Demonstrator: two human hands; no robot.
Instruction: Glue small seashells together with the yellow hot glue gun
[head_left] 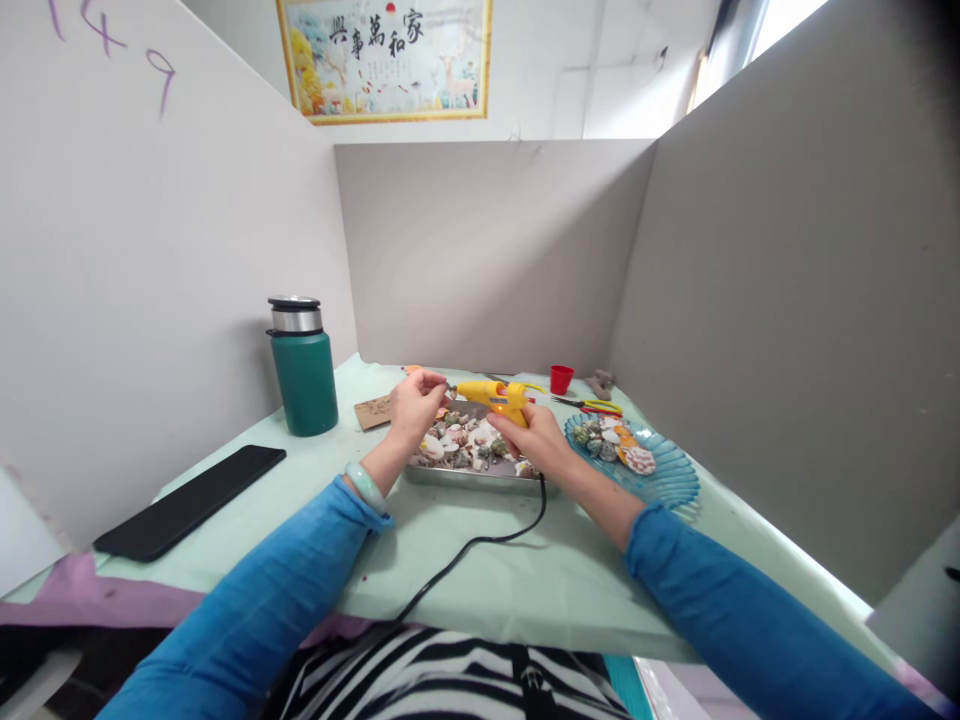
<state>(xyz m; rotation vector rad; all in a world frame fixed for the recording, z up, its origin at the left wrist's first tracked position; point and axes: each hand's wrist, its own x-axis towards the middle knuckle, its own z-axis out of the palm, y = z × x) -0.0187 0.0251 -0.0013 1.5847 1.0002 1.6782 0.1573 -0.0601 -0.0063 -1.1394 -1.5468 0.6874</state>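
Right hand (537,435) is wrapped around the yellow glue gun (487,393), held over the metal tray (472,480) of shells (466,438), nozzle toward the left hand (415,405). Left fingertips pinched on a small piece near the nozzle, too small to identify. Black cord (480,541) trails toward the person. Blue plate (679,478) with more shells sits right of the tray.

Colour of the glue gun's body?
The glue gun has a yellow body, seen in the head view, the only one.
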